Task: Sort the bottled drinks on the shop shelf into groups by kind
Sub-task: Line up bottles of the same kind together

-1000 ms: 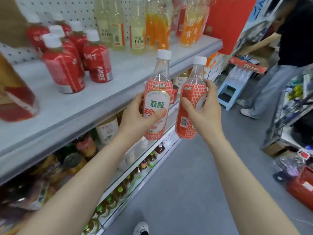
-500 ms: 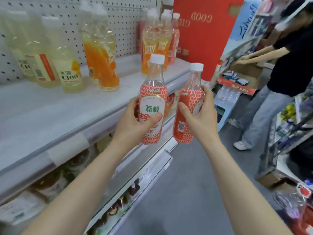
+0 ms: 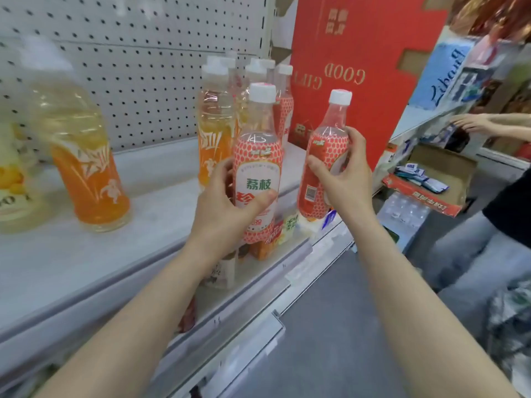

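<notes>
1. My left hand (image 3: 227,202) grips one lychee drink bottle (image 3: 257,156) around the lower half. The thumb lies across the front of the white label and the fingers curl round the back.
2. That bottle is upright, white cap on top, held off the shelf in front of the top shelf (image 3: 158,216) near its front edge.
3. My right hand (image 3: 344,179) grips a second lychee bottle (image 3: 327,145) at mid-body, with the thumb on the near side and the fingers curled over the far side. Its barcode faces me.
4. The second bottle tilts a little, cap leaning to the right. It hangs beyond the shelf's right end, in front of the red gift box (image 3: 359,81).
5. The two held bottles are side by side, close but not touching.
6. On the top shelf behind the left bottle I see a cluster of white-capped bottles (image 3: 258,67) against the pegboard back (image 3: 129,81). It includes an orange drink bottle (image 3: 214,133) and one with the same red scale-pattern label (image 3: 285,110).
7. Further left on the same shelf a blurred orange bottle (image 3: 92,179) stands alone, with a pale yellow bottle (image 3: 14,196) at the frame's edge.
8. Cartons and bottles sit on the lower shelf (image 3: 258,285), partly hidden by my left arm.
9. At far right another person's hand (image 3: 471,123) reaches toward a neighbouring rack, above an open cardboard box (image 3: 442,168).
</notes>
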`<move>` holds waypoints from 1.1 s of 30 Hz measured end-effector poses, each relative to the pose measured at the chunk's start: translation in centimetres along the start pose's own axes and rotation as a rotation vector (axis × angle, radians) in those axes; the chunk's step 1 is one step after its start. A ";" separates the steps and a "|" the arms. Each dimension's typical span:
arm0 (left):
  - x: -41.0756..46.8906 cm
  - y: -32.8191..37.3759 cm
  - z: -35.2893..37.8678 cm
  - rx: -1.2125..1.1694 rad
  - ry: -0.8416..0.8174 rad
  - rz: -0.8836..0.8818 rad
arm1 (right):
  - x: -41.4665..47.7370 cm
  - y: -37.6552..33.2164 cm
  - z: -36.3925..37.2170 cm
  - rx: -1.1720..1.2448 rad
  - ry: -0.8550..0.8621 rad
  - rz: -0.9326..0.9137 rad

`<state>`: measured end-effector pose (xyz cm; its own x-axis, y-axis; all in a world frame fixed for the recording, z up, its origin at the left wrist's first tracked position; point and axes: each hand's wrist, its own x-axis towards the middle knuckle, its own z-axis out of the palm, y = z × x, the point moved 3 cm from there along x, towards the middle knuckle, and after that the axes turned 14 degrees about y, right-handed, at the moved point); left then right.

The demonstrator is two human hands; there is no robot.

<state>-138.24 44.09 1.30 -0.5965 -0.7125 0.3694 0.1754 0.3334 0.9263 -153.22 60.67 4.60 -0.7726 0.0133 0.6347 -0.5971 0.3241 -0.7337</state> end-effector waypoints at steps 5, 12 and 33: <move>3.3 0.1 2.9 0.001 0.003 0.022 | 6.7 2.3 4.0 0.023 -0.014 0.010; 6.0 0.4 5.5 0.072 0.080 0.032 | 12.9 6.5 8.7 0.016 -0.044 0.043; 8.9 -0.6 14.2 0.157 0.215 0.051 | 11.4 1.7 6.7 0.157 -0.483 -0.225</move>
<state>-154.76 46.36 2.97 -0.4070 -0.8017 0.4378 0.0672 0.4517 0.8896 -164.45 55.04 8.93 -0.6111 -0.4873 0.6238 -0.7553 0.1233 -0.6437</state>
